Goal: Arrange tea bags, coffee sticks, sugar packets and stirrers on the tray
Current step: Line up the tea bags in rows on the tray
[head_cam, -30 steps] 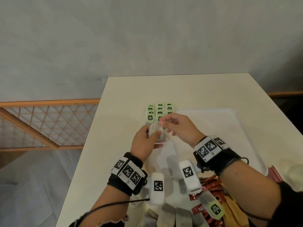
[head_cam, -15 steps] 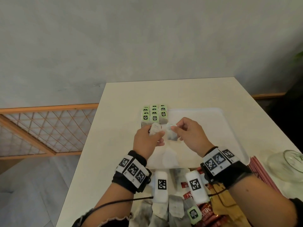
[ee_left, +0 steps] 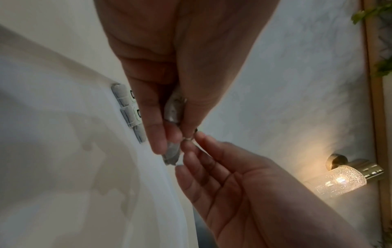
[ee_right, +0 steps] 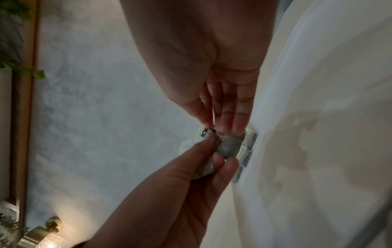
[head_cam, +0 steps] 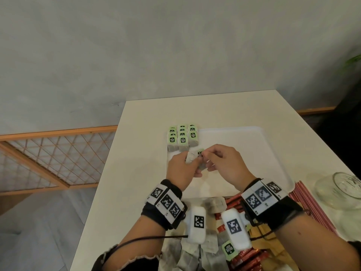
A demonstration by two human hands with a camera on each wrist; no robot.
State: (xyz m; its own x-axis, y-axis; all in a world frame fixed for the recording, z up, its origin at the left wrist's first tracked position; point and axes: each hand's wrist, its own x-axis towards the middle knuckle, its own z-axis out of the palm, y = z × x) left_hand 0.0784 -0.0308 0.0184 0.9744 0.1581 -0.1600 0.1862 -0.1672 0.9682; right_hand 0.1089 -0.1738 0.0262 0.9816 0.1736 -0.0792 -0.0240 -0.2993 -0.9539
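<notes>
At the tray's (head_cam: 273, 153) far left corner sit 3 columns of tea bags (head_cam: 182, 138). Just in front, the left hand (head_cam: 180, 169) grips 1 more tea bag (head_cam: 192, 158) above the tray while the right hand (head_cam: 224, 163) pinches its tag. Tea-bag step underway, I judge; next, tuck the tag and lay it beside the rows.

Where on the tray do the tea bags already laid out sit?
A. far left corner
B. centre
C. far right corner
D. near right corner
A: the laid-out tea bags form a neat block in the far left corner of the white tray, beyond both hands.
</notes>
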